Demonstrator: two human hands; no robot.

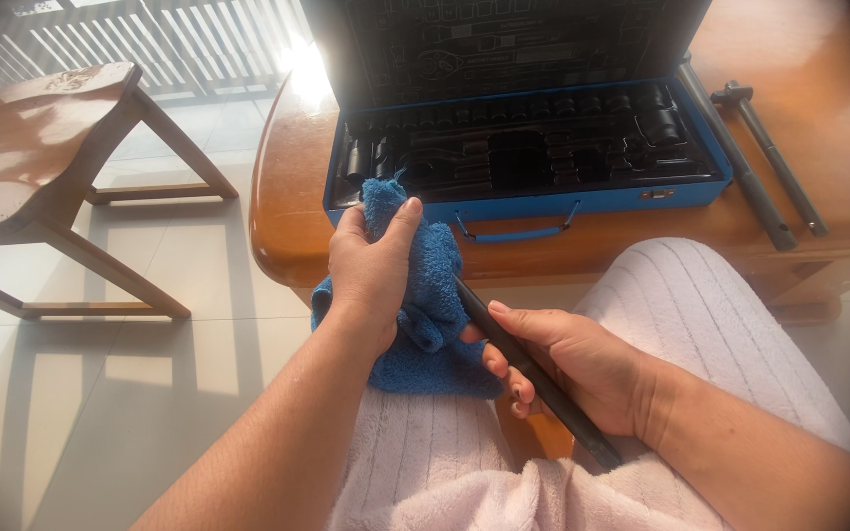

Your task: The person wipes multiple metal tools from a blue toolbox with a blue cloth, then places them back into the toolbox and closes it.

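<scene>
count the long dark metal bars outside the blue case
3. One bar is in the right hand, its far end wrapped in the blue cloth gripped by the left hand. Two more lie on the table right of the case.

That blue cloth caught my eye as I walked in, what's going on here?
A seated person's left hand wraps the blue cloth around one end of a dark metal bar, which the right hand grips. An open blue socket case sits on the wooden table, two more bars beside it.
</scene>
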